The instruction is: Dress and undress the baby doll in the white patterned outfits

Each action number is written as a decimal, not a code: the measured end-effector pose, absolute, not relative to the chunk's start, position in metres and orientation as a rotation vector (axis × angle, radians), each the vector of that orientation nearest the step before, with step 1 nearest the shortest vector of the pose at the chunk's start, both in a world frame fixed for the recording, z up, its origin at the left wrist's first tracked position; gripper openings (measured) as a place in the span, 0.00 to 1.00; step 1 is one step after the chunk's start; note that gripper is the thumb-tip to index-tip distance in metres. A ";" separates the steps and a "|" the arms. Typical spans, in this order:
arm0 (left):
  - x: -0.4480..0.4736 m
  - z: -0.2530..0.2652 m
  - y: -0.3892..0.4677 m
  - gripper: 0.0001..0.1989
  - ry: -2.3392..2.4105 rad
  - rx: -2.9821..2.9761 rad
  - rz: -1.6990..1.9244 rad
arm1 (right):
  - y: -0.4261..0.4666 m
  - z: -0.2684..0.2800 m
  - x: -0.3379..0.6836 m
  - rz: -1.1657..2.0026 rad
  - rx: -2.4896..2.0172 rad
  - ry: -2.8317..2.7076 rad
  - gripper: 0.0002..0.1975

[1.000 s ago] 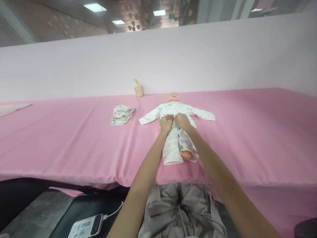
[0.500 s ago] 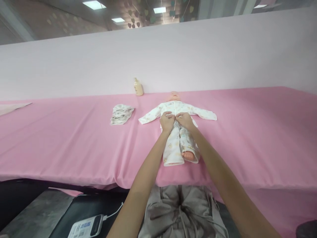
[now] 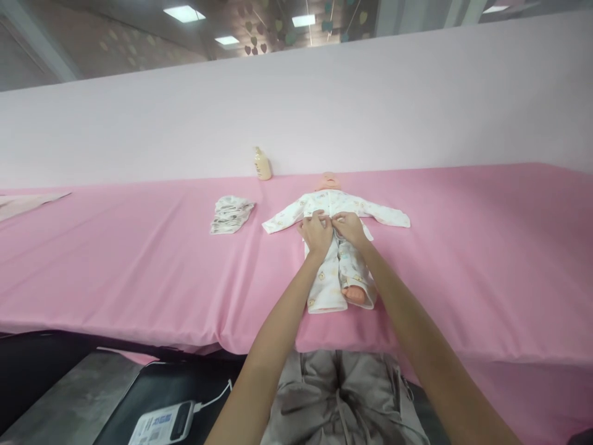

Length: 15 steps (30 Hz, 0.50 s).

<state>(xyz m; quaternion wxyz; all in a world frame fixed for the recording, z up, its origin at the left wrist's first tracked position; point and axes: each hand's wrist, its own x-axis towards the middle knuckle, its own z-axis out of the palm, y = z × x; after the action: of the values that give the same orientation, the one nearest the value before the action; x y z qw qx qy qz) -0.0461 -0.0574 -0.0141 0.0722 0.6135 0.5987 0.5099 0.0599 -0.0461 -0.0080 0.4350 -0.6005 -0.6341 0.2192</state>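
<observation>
A baby doll lies on its back, dressed in a white patterned baby jacket with both sleeves spread, and matching trousers. One bare doll foot shows at the right trouser cuff. My left hand and my right hand meet at the jacket's lower front, near the doll's waist. Each has its fingertips pinched on the jacket's front edge. Whatever small fastening lies between the fingertips is too small to make out.
Left of the doll lies a folded patterned cloth. A pump bottle stands by the white wall at the back. The table wears a pink cloth. Below its front edge, a white device with a cable rests on a black seat.
My left hand has turned slightly, its fingers lifting a little at the jacket front. My right hand stays pinched at nearly the same spot. The whole view has shifted slightly.
</observation>
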 end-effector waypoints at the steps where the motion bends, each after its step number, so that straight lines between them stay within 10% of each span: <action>1: -0.046 -0.013 -0.059 0.10 1.812 1.788 1.534 | -0.046 -0.008 0.060 0.544 -1.496 -1.573 0.11; 15: -0.051 -0.025 -0.039 0.17 1.494 1.470 1.513 | -0.040 -0.009 0.058 0.508 -1.578 -1.587 0.06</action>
<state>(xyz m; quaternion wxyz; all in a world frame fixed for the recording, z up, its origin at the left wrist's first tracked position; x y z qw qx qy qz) -0.0511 -0.0390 -0.0255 0.2749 0.5468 0.5556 0.5628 0.0576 -0.0397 -0.0087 0.4107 -0.6271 -0.6305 0.2017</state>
